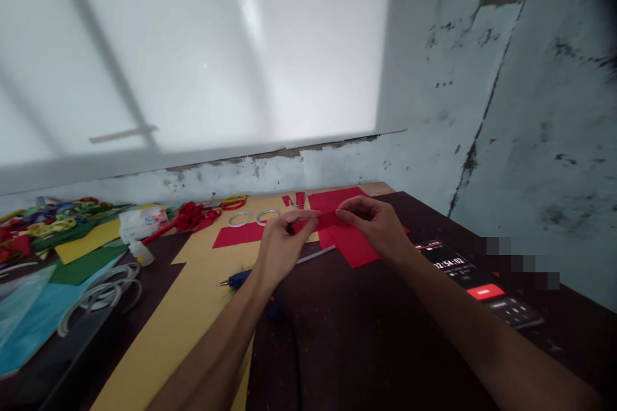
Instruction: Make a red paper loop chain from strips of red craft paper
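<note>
Pinching narrow red paper strip [322, 221] at frame centre, left hand [279, 247] and right hand [373, 225] closed on it; strip could be torn if pulled unevenly.

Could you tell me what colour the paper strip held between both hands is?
Red. The strip shows best in the head view, pinched between the left hand and right hand.

Two bare hands, left [279, 247] and right [376, 225], were counted, with one red paper strip [321, 221] between them, two pale plastic rings [254, 216], one black phone [477, 282], one blue glue gun [243, 279].
</note>
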A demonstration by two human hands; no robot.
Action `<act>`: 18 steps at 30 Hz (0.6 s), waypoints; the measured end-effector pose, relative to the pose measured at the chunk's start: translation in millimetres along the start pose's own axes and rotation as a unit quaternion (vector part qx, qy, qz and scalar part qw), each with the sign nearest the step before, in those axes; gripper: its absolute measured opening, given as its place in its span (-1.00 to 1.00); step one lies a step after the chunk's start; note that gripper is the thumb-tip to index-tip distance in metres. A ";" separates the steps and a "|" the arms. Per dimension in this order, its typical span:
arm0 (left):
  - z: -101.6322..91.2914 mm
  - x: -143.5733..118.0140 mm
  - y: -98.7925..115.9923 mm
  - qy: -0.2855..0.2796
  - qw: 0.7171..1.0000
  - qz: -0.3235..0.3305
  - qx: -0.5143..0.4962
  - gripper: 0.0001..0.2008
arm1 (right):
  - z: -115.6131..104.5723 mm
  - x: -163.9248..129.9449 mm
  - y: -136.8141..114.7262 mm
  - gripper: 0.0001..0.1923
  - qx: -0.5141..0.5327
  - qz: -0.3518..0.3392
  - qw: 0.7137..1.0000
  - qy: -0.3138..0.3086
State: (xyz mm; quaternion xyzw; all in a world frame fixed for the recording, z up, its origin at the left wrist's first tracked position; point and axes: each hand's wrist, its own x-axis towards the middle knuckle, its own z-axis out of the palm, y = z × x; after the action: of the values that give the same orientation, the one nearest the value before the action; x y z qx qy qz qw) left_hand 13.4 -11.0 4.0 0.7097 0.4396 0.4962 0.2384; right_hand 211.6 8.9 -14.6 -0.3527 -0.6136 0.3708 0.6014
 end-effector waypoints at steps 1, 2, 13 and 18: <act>0.1 0.2 -0.5 -0.004 1.000 0.000 -0.012 -0.79 | -0.1 0.2 0.3 -0.75 -0.001 -0.002 1.000 0.002; 0.2 0.3 -0.9 -0.007 1.000 -0.001 -0.024 -0.79 | -0.3 0.4 0.5 -0.74 -0.002 -0.003 1.000 0.004; -1.1 0.6 -1.3 0.019 0.999 -0.025 -0.025 -0.79 | 0.0 0.7 -3.4 -0.74 -0.030 -0.004 1.000 0.002; -0.3 2.5 -14.1 -0.056 0.991 -0.122 -0.015 -0.75 | -10.0 3.6 3.1 -0.81 -0.150 0.043 0.983 -0.094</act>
State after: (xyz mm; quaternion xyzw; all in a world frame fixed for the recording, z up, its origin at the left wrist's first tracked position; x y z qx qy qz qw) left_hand 8.0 -1.8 -5.6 0.6734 0.5016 0.4295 0.3323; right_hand 221.4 13.9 -15.6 -0.4284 -0.7000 0.3318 0.4652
